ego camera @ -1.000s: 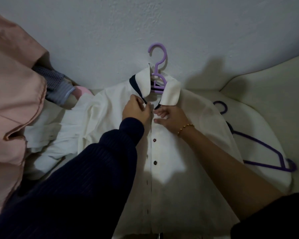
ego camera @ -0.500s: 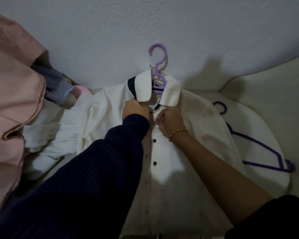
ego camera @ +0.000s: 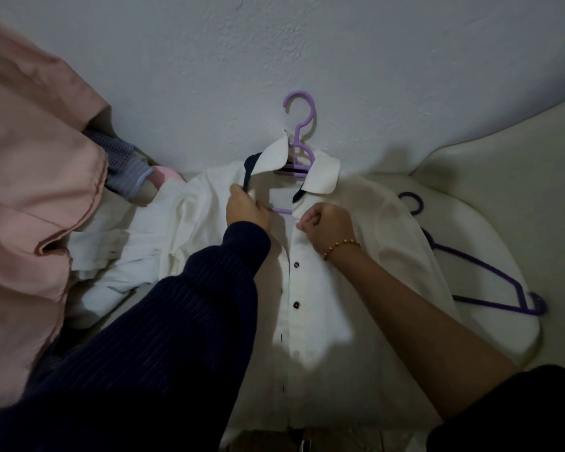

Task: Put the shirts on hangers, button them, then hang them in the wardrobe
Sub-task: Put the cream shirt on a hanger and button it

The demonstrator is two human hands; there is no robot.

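Far left: a pink garment [ego camera: 30,190] hangs or lies in folds, and beside it sits a heap of white clothing [ego camera: 111,256]. None of it is on a hanger, so further shirts appear to be outstanding.

Centre: the white shirt [ego camera: 323,321] lies face up on a cream surface against the wall, with a lilac hanger [ego camera: 299,125] inside it. The hook stands clear above the collar and part of the bar shows in the open neck. The hanger step is judged complete for this shirt.

The left hand [ego camera: 245,210] grips the left front edge just below the collar, fingers curled round the cloth. The right hand [ego camera: 327,226] is clenched and pinches the opposite front edge at the top. The neck gapes between them, so the top button is not fastened. Two dark buttons [ego camera: 296,264] show below; whether they are done up cannot be told.

Right: a spare purple hanger [ego camera: 483,275] lies unused, partly under the sleeve.

No wardrobe is in view. Buttoning is in hand; hanging is not yet done.
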